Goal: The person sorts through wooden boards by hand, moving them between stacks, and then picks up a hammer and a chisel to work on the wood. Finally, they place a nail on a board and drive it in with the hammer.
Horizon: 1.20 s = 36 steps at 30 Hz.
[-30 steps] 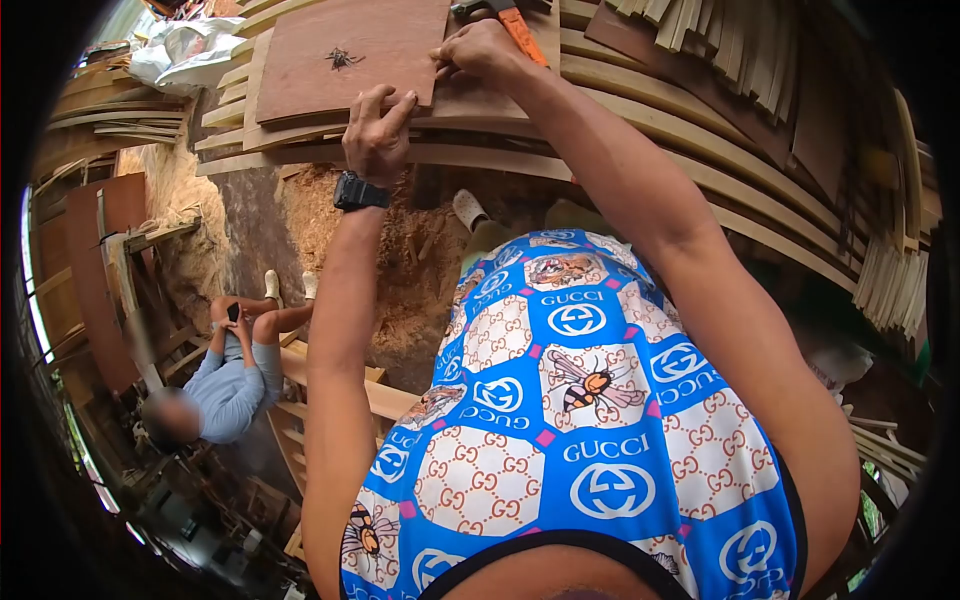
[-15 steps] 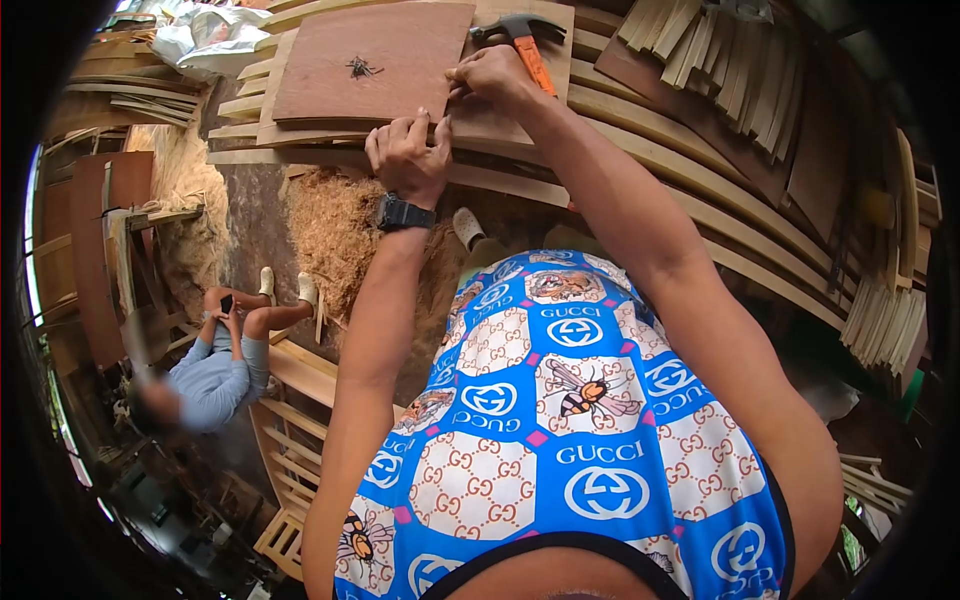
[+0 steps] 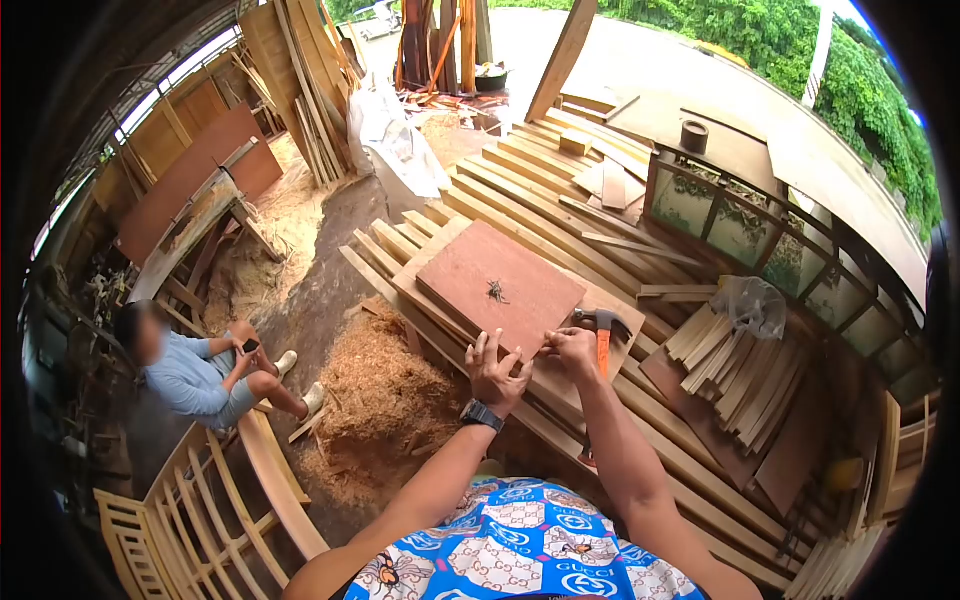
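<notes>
A reddish-brown plywood panel [image 3: 480,258] lies on a stack of boards, with a small dark heap of nails [image 3: 496,291] on top. My left hand [image 3: 496,378], wearing a black watch [image 3: 482,414], rests at the panel's near edge with its fingers spread. At the near right corner my right hand [image 3: 574,354] is closed in a pinch; what sits between the fingertips is hidden. Just beyond it, a claw hammer [image 3: 603,352] with an orange handle lies on the paler board [image 3: 622,310] under the panel.
Long wooden beams [image 3: 520,190] support the work. Sawdust [image 3: 385,400] is heaped at left. A seated person [image 3: 205,372] holds a phone [image 3: 250,346] beside a slatted wooden frame [image 3: 205,500]. Bundled wood strips [image 3: 745,375] lie right, near a window-like frame [image 3: 740,225].
The head view has tilted up and turned, so the yard and road show and the panel sits lower in view. Both hands stay at the panel's near edge.
</notes>
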{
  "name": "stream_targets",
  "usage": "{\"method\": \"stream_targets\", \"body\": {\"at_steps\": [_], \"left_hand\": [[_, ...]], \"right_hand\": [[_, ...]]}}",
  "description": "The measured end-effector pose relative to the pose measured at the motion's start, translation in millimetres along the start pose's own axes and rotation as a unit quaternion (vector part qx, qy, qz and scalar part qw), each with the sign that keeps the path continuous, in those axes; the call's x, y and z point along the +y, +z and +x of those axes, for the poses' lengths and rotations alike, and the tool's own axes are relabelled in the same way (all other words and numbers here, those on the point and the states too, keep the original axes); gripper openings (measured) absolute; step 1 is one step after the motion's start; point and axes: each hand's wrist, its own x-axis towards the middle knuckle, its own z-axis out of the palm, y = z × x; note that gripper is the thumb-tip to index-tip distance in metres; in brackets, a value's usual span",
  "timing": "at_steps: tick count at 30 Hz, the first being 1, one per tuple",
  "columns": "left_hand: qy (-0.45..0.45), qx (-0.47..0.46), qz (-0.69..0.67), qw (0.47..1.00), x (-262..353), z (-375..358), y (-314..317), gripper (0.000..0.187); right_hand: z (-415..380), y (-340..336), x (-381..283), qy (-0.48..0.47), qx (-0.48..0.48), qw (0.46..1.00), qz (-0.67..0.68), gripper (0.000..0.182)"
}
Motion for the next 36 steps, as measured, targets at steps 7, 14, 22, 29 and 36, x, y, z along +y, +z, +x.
{"method": "stream_targets", "body": {"at_steps": [7, 14, 22, 29, 36], "left_hand": [[0.114, -0.118, -0.028, 0.986, -46, 17, -7, 0.023], [0.226, -0.163, -0.131, 0.951, -63, 46, -3, 0.015], [0.157, -0.119, -0.183, 0.963, -62, 49, -1, 0.013], [0.18, -0.125, -0.174, 0.96, -67, 40, 10, 0.012], [0.184, -0.173, -0.196, 0.947, -70, 46, 10, 0.019]], "right_hand": [[-2, 3, -4, 0.0, 0.013, 1.0, -0.025, 0.015], [-4, 3, -7, 0.009, 0.02, 0.999, -0.028, 0.015], [-49, -20, 7, -0.242, 0.039, 0.957, -0.153, 0.032], [-172, -76, 19, -0.162, 0.178, 0.853, -0.462, 0.049], [-168, -87, 24, 0.134, 0.06, 0.987, 0.069, 0.044]]}}
